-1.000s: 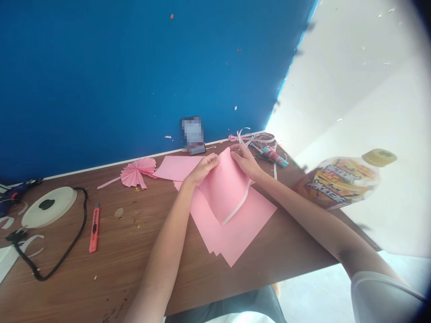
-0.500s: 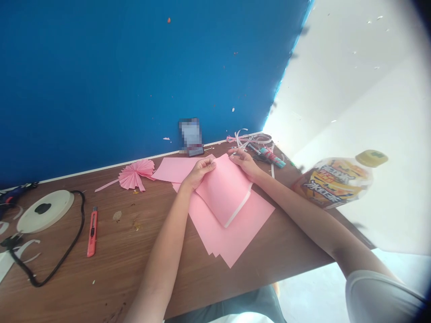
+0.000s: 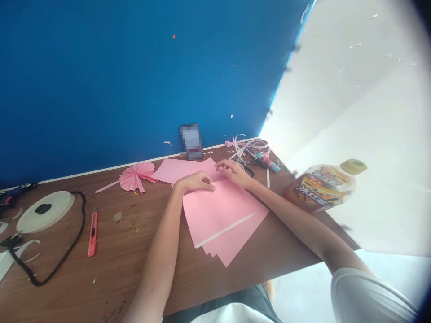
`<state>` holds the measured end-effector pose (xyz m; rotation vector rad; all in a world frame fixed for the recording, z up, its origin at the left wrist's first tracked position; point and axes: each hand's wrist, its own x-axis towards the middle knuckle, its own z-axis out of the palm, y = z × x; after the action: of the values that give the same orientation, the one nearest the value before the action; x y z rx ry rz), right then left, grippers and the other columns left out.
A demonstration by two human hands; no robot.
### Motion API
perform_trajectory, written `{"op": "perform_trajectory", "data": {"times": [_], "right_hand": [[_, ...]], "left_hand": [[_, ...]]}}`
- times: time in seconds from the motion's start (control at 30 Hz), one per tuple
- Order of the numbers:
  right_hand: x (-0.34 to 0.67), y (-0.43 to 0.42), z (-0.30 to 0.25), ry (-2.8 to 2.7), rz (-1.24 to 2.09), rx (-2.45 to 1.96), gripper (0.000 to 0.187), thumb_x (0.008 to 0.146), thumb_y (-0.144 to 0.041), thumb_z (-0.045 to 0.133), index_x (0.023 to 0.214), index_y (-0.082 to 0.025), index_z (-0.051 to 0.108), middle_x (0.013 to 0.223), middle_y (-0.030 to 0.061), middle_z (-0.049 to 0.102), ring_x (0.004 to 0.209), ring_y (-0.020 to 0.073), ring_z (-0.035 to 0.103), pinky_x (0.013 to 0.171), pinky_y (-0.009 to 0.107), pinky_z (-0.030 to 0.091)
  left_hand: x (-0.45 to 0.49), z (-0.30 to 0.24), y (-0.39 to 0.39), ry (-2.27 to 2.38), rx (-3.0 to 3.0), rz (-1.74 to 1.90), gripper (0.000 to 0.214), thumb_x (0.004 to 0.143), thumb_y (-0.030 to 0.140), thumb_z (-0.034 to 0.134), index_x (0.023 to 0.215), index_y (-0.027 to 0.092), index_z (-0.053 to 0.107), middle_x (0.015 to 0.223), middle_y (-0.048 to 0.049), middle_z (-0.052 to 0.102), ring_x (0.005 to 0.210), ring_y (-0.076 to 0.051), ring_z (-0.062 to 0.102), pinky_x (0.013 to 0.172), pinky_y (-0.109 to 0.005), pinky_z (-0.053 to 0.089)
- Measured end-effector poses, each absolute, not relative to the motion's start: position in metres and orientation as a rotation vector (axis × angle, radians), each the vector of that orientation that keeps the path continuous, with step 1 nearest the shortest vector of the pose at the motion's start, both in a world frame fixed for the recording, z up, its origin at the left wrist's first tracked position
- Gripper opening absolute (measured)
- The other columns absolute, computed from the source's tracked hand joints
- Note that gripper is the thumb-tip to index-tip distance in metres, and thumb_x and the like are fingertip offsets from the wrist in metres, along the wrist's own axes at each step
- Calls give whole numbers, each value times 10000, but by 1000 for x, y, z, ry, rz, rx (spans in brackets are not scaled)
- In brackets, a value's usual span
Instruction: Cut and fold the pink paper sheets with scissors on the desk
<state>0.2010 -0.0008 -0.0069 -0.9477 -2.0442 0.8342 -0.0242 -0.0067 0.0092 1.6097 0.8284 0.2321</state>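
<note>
A pink paper sheet [image 3: 215, 208], a white strip [image 3: 225, 231] along its near edge, lay over other pink sheets [image 3: 230, 256] on the wood-grained bench [image 3: 134, 269]. The left hand [image 3: 194, 181] curled and the right hand [image 3: 235, 175] arched at its far edge; whether their fingers gripped, I couldn't tell. Rightward, a bottle [image 3: 319, 188] held brown drink [image 3: 293, 194].

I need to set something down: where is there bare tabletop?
Widest: between the red utility knife and left forearm, apart from small specks. Smaller: between the pink paper sheets, right forearm and front edge of the table. Crowded: the back right, with tangled paper strips and a blue-and-red tube, and the far left, around the black cord.
</note>
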Motion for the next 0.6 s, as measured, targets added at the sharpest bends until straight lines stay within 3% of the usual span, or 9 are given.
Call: {"op": "perform_trajectory", "data": {"times": [0.17,0.3,0.5,0.6], "right_hand": [[194,-11,-3,-2392,1262,-845,351,840,-489,514,716,-164,555,608,-38,423,569,98,357,539,244,280],[195,-12,-2,-2435,1375,-775,340,839,-464,508,680,-163,502,605,-52,346,563,82,307,532,236,243],[193,-13,0,-2261,1635,-819,338,769,-475,583,765,-137,589,650,-33,453,597,88,344,569,241,275],[191,-14,1,-2261,1704,-856,348,729,-483,627,732,-138,581,608,-51,411,570,77,301,545,237,239]], "left_hand": [[-22,9,-5,828,1679,154,358,613,466,750,662,135,624,565,15,479,484,-76,356,456,-223,229],[-28,9,-6,821,1670,123,370,610,482,749,717,135,679,623,-14,566,505,-94,415,473,-227,274],[-30,4,-3,802,1640,83,312,634,445,736,726,152,683,642,-7,552,560,-107,433,541,-232,304],[-29,1,-1,781,1652,43,280,670,416,712,719,143,673,625,-1,521,558,-102,404,536,-232,276]]}}
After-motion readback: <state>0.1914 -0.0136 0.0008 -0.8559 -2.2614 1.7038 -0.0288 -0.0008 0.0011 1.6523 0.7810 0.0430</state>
